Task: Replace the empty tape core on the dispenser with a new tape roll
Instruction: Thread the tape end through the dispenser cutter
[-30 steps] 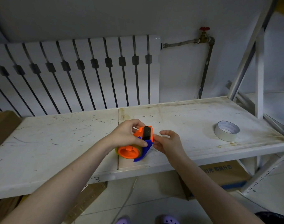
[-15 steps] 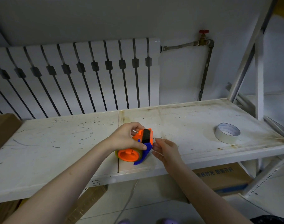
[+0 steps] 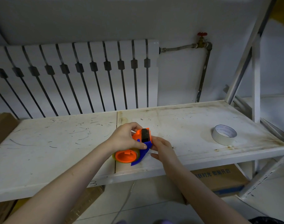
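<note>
Orange/blue dispenser [image 3: 141, 143] w/ roll, shelf front; white tape core [image 3: 224, 134] flat, far right.

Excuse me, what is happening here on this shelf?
A person is working on an orange and blue tape dispenser at the front of a white shelf. The left hand grips its body from above, while the right hand touches its right side. A thin white ring, probably the empty core, lies apart on the right.

L hand [image 3: 125, 140] hides dispenser [image 3: 138, 146] top
</note>
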Motion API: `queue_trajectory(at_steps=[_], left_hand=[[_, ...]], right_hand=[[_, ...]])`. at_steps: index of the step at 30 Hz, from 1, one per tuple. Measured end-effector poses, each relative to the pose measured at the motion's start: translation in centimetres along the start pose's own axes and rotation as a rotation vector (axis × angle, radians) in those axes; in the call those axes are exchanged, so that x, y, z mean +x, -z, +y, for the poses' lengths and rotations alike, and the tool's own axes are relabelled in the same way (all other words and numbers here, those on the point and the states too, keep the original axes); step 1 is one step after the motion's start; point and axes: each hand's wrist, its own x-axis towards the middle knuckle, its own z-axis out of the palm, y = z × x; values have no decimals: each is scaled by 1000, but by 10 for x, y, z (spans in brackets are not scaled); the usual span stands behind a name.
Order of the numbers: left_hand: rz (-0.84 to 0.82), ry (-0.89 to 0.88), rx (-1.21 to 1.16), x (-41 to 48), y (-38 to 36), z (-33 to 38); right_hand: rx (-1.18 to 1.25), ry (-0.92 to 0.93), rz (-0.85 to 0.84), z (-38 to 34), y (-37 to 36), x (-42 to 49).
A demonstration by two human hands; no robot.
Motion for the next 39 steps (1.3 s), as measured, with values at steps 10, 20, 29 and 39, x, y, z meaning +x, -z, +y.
queue_trajectory(at_steps=[10, 20, 29, 39], left_hand=[[129, -19, 272, -9, -17, 17], [229, 51, 167, -4, -19, 14], [391, 414, -842, -1, -7, 17], [211, 503, -996, 2, -23, 46]], right_hand=[[-293, 82, 50, -20, 6, 13], [-238, 57, 21, -7, 8, 10], [-367, 433, -142, 46, 11, -12], [-647, 509, 133, 25, 47, -9]])
